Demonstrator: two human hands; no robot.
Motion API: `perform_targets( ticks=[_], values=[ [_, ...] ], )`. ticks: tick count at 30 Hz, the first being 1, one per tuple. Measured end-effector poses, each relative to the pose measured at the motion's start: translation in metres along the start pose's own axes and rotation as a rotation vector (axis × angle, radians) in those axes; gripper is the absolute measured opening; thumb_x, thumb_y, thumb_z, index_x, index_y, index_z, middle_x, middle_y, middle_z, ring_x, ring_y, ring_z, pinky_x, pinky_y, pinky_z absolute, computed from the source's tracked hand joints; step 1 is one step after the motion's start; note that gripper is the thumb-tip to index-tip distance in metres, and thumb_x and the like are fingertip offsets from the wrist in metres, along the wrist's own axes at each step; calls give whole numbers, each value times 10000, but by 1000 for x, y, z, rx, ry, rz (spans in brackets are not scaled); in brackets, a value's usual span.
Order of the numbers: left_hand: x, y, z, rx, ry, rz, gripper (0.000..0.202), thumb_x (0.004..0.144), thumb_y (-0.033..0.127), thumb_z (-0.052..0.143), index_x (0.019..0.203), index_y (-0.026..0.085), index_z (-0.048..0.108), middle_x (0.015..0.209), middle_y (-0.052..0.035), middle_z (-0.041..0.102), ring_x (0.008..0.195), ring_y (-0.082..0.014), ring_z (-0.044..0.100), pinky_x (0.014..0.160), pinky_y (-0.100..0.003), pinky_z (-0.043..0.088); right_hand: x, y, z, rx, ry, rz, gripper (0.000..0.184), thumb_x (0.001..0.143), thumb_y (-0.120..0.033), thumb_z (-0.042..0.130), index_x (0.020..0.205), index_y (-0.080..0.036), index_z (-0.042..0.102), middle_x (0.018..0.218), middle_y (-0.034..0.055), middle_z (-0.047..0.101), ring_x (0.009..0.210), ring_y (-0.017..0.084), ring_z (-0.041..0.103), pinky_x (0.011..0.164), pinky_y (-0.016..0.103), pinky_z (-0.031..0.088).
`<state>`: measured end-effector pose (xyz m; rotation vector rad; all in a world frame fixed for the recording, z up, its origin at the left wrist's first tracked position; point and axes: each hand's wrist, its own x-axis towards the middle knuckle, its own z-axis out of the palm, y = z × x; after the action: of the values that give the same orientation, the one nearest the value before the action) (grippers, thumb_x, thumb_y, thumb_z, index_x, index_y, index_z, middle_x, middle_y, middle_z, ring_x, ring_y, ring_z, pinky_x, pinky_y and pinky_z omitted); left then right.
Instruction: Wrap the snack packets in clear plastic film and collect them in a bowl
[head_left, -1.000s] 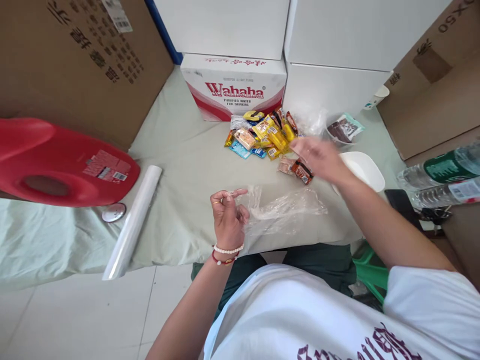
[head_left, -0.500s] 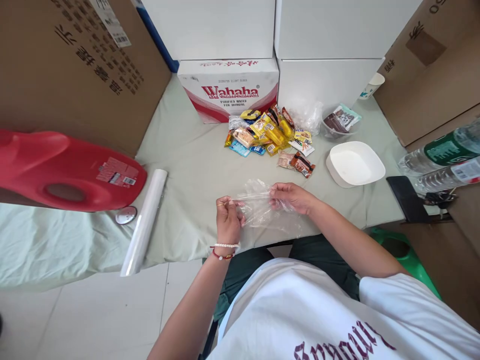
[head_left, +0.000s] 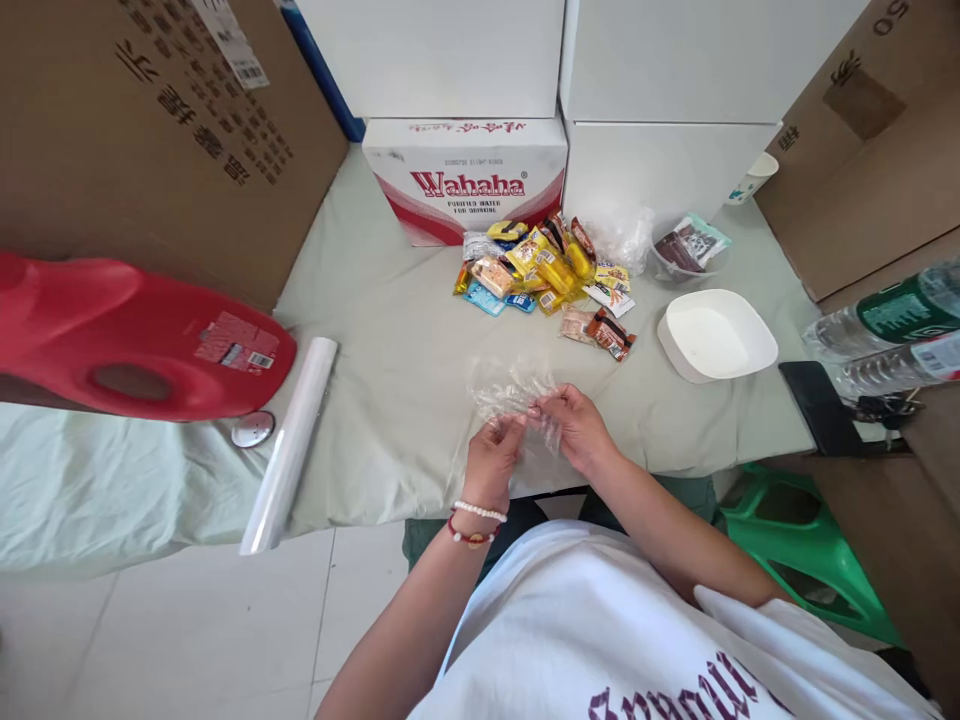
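Note:
A thin clear plastic bag is crumpled between my hands, just above the near part of the cloth-covered table. My left hand, with a beaded bracelet and a red one at the wrist, pinches the bag. My right hand grips it too, its fingertips close against those of the left. Beyond the bag lie two small wrapped snacks, and behind them a heap of packaged snacks in yellow, blue and brown wrappers.
To the right stand a white square bowl, a clear bowl with packets, a black phone and plastic bottles. On the left are a roll of plastic film and a red jug. A Wahaha carton stands behind.
My hands have come together, the left moving right and the right moving slightly left and down. The bag, stretched between them before, is now bunched up.

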<state>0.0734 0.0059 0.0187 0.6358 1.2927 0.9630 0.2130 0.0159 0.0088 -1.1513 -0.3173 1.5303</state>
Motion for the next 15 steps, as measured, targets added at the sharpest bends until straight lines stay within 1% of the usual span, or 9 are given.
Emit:
perform_targets(
  ticks=[2, 3, 5, 6, 8, 9, 11, 13, 15],
  values=[
    [4, 1, 4, -83, 43, 72, 480, 648, 554, 871, 822, 173, 635, 864, -17, 708, 800, -116, 640, 675, -210, 494, -3, 0, -1, 14, -4, 1, 535, 553, -328, 964, 901, -221, 572, 811, -21, 718, 703, 138, 646, 699, 282, 522],
    [6, 3, 5, -124, 50, 84, 468, 670, 558, 852, 812, 182, 612, 842, -10, 703, 800, -122, 655, 687, -221, 507, -4, -2, -3, 17, -5, 2, 557, 538, -304, 970, 930, -222, 584, 793, -34, 702, 679, 128, 623, 667, 264, 498],
    [8, 5, 4, -157, 24, 65, 454, 731, 583, 801, 825, 200, 576, 746, 17, 668, 700, -123, 657, 607, -223, 493, -5, -11, -10, 9, -16, 6, 605, 508, -262, 979, 989, -227, 614, 765, -61, 660, 637, 110, 578, 608, 239, 449],
    [9, 5, 3, -145, 3, 54, 447, 762, 597, 773, 834, 207, 567, 682, 35, 633, 607, -113, 624, 532, -213, 451, -4, -16, -14, -7, -34, 16, 618, 495, -254, 982, 1003, -228, 630, 758, -68, 642, 623, 105, 560, 585, 233, 428],
    [9, 6, -1, -98, -14, 65, 428, 818, 609, 719, 833, 213, 555, 574, 69, 546, 446, -82, 491, 415, -198, 326, -4, -27, -23, -71, -101, 48, 586, 488, -269, 983, 971, -219, 656, 752, -69, 620, 607, 96, 532, 560, 228, 397],
    [10, 5, -3, -76, -12, 84, 417, 844, 606, 696, 826, 216, 550, 541, 81, 508, 405, -71, 426, 387, -196, 278, -3, -31, -28, -116, -137, 59, 545, 496, -295, 980, 929, -209, 661, 740, -65, 611, 601, 93, 518, 552, 227, 384],
    [12, 5, -7, -42, 6, 120, 394, 887, 592, 654, 819, 220, 542, 507, 92, 462, 376, -63, 348, 364, -192, 235, 0, -38, -37, -217, -169, 40, 473, 538, -367, 960, 859, -196, 658, 695, -64, 582, 591, 88, 492, 544, 224, 368],
    [15, 6, -11, -14, 43, 135, 378, 922, 582, 609, 824, 224, 539, 494, 96, 442, 367, -67, 332, 356, -192, 236, 5, -41, -46, -315, -118, -22, 435, 602, -430, 915, 852, -197, 646, 664, -66, 557, 587, 92, 484, 547, 224, 378],
    [19, 6, -13, 12, 95, 131, 365, 947, 573, 566, 832, 227, 533, 504, 91, 459, 361, -76, 362, 354, -197, 259, 8, -40, -50, -400, -15, -78, 415, 703, -499, 831, 921, -207, 633, 712, -46, 583, 618, 113, 528, 569, 238, 428]
  ],
)
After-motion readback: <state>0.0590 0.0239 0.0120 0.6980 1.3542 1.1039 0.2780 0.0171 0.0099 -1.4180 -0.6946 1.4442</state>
